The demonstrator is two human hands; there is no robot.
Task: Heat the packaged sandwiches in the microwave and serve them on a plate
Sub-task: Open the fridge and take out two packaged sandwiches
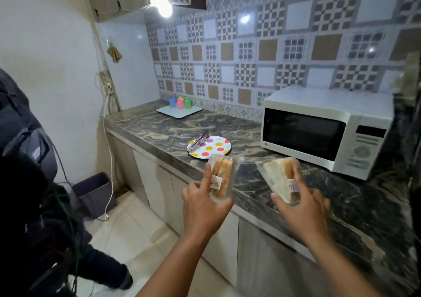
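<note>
Two packs, each hand's grip clamped on one: left hand (204,207) on the left sandwich pack (222,177), right hand (300,207) on the right sandwich pack (279,178). Set one near the tabletop's front edge, freeing a hand for the closed microwave (323,130).

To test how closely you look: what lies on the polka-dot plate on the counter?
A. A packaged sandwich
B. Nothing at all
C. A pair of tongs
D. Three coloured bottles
C: metal tongs rest across the left part of the spotted plate, while both packaged sandwiches are in the person's hands.
</note>
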